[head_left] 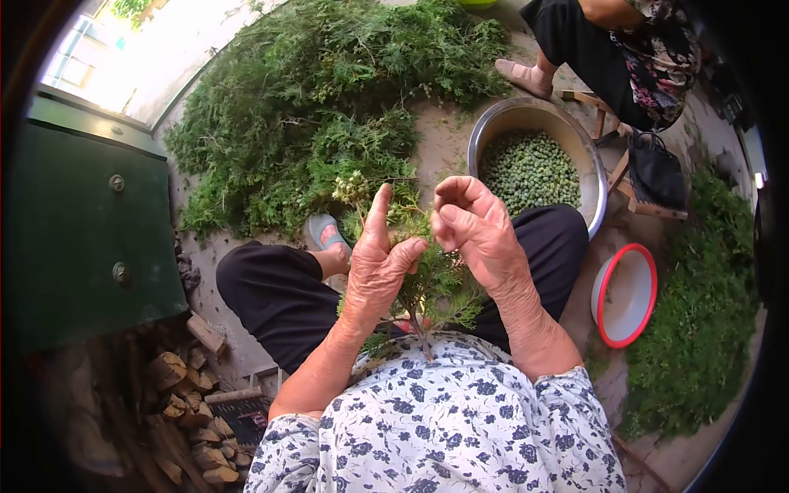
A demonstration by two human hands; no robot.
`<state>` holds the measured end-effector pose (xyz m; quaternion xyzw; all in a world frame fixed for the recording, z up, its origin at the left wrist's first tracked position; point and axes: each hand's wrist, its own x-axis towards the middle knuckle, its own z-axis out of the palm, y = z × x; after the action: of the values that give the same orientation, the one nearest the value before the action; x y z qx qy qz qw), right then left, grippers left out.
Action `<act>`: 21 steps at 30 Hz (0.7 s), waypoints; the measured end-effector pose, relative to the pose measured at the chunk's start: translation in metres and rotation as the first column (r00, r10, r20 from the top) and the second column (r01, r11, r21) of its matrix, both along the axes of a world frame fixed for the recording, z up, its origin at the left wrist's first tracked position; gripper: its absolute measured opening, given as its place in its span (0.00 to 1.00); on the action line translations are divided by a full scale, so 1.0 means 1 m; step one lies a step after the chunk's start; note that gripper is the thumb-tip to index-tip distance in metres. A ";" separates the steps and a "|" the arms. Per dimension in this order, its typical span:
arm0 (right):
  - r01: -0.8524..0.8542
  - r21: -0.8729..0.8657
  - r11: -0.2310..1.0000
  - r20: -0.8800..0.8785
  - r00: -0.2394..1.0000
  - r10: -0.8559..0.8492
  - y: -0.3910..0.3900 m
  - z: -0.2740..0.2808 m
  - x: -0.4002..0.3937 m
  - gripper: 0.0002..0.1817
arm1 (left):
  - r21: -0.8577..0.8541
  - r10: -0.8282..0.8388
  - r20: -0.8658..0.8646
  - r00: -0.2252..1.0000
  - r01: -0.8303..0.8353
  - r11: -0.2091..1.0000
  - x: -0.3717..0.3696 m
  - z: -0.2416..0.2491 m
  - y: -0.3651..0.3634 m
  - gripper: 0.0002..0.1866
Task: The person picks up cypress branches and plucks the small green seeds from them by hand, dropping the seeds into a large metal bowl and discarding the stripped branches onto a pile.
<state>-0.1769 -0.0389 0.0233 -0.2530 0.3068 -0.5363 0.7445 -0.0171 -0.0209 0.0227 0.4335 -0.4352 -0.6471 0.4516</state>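
A green conifer branch (440, 287) stands upright in front of my body, its stem end against my shirt. My left hand (382, 263) is around its upper part, index finger raised and thumb pointing right; its other fingers are hidden. Just left of that index finger shows a cluster of pale green cones (352, 189). Close beside it on the right, my right hand (483, 234) is closed, thumb against curled fingers, near the twig tips. Whatever lies in that pinch is hidden. Beyond my right knee sits a large metal basin (598, 177) holding many small green cones (530, 171).
Cut conifer branches (304, 107) are heaped ahead; more greenery (690, 329) lies at right. A red-rimmed white basin (610, 287) is tilted near my right side. Another person (608, 57) sits at upper right by a wooden stool (653, 212). Firewood (197, 403) and a green cabinet (82, 230) are left.
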 end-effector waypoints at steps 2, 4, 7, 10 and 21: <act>-0.041 -0.230 0.972 -0.373 0.927 -0.049 -0.002 0.003 0.000 0.09 | 0.031 -0.015 -0.004 1.000 0.015 0.999 0.000 0.001 -0.001 0.44; -0.160 -0.415 0.895 -0.669 0.721 -0.181 -0.002 0.004 0.000 0.07 | -0.070 -0.044 0.284 0.958 0.066 0.995 0.002 -0.005 -0.001 0.44; -0.308 -0.409 0.859 -0.756 0.642 -0.130 -0.003 0.009 0.003 0.06 | -0.062 -0.084 0.311 0.947 0.108 0.992 0.002 -0.009 -0.002 0.44; -0.395 -0.384 0.835 -0.782 0.620 -0.066 -0.005 0.009 -0.001 0.07 | -0.039 -0.101 0.332 0.938 0.120 0.992 0.001 -0.002 -0.002 0.45; -0.160 -0.026 0.987 -0.435 0.891 0.133 -0.004 -0.009 0.004 0.08 | -0.195 -0.115 0.471 0.874 0.230 0.953 0.005 -0.011 -0.003 0.39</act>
<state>-0.1727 -0.0424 0.0139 -0.4104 0.4275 -0.4185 0.6883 -0.0123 -0.0236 0.0119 0.4728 -0.6424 -0.5067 0.3273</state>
